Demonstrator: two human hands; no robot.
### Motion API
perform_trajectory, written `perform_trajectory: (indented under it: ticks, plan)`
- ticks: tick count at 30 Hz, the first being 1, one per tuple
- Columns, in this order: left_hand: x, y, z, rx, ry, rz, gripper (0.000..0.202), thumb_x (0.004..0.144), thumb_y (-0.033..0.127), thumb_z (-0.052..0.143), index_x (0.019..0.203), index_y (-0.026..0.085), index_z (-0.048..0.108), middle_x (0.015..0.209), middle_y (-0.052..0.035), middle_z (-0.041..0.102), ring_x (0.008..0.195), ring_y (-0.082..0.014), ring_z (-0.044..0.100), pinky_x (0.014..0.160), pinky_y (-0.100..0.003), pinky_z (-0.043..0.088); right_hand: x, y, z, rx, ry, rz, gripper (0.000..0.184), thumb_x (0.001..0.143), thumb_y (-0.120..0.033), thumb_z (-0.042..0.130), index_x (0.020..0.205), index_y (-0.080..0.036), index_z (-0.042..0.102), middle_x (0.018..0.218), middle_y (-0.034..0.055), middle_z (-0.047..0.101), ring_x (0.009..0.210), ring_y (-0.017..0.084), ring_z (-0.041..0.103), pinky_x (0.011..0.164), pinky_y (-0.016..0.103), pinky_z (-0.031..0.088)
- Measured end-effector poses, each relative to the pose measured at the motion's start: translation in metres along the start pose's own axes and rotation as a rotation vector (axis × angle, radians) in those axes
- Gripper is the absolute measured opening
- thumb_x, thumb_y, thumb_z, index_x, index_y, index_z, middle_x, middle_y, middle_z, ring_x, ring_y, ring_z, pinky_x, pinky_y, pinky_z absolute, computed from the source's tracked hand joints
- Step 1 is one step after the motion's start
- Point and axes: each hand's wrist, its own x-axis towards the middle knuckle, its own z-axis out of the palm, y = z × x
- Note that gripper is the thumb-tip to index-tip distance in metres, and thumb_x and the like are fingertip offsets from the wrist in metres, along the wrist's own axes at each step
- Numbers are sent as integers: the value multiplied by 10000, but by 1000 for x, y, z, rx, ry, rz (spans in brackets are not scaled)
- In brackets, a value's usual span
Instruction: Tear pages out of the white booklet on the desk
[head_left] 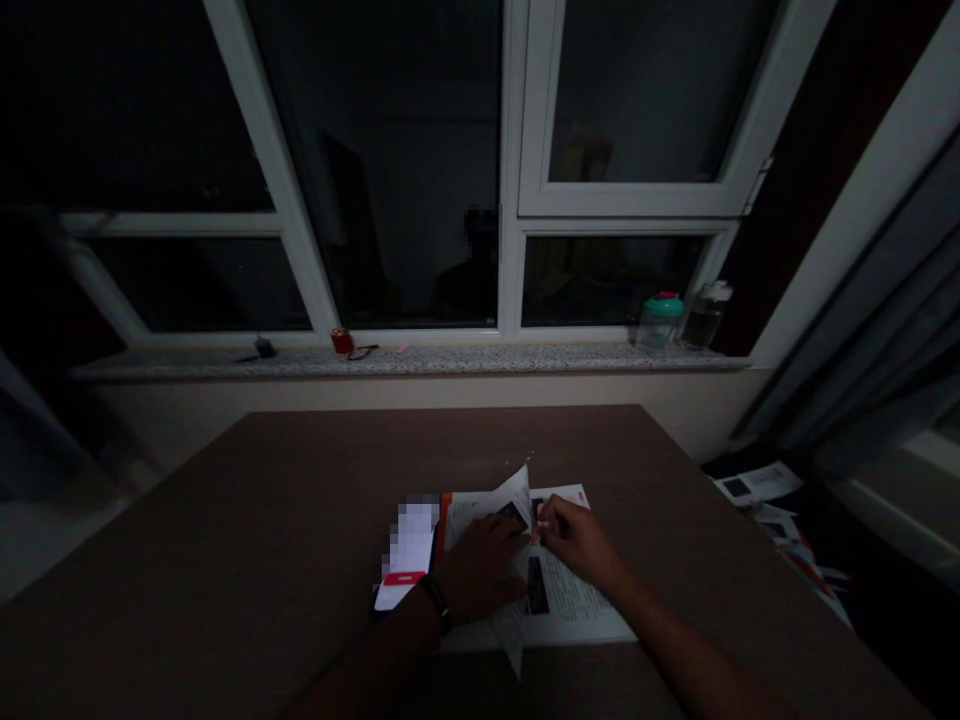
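Observation:
On the dark table lies an open booklet (pixel 589 590) with printed text and dark pictures. One page (pixel 511 638) stands partly lifted and bent along its middle, its tip pointing up. My left hand (pixel 480 565), with a dark band on the wrist, rests with fingers stretched over this page. Close by on the right, my right hand (pixel 576 535) is closed in a pinch above the booklet near the lifted page's edge. What its fingertips hold is too dark and small to make out. A lit phone (pixel 409 545) lies left of the booklet.
Small white scraps (pixel 519 461) lie beyond the booklet on the table (pixel 300 520). Papers (pixel 765 482) are piled low at the right. The stone windowsill (pixel 450 360) carries a teal-lidded bottle (pixel 661 322), a clear bottle (pixel 705 318) and a small red object (pixel 342 342).

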Motion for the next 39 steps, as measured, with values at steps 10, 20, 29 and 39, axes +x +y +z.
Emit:
perform_trajectory:
  ticks: [10, 20, 29, 39]
  plan:
    - [2, 0, -7, 12, -36, 39, 251, 857, 274, 635, 1095, 252, 556, 1140, -39, 546, 1057, -244, 490, 893, -370, 395, -5, -18, -3, -104, -211, -191, 232, 730, -44, 517, 873, -213, 584, 804, -5, 595, 752, 151, 558, 678, 231, 399]
    - [3, 2, -9, 14, -33, 34, 239, 858, 218, 620, 1086, 250, 554, 1100, -24, 547, 1030, -225, 497, 883, -353, 408, -7, -19, -3, -210, -297, -126, 227, 751, -56, 502, 877, -222, 592, 783, -5, 622, 726, 154, 575, 646, 223, 380]
    - [2, -2, -4, -17, -28, 19, 197, 834, 218, 635, 1013, 248, 560, 1168, -25, 542, 1081, -230, 491, 921, -362, 406, -3, -8, 1, -163, -187, -64, 133, 794, -105, 519, 852, -201, 591, 728, -8, 590, 681, 143, 550, 618, 222, 375]
    - [1, 0, -4, -19, -24, 16, 411, 829, 238, 642, 1212, 243, 492, 1259, -50, 523, 1169, -259, 459, 999, -412, 357, 1, -2, 1, 28, -2, -21, 87, 776, -136, 597, 794, -197, 538, 732, -17, 568, 665, 135, 535, 606, 221, 395]
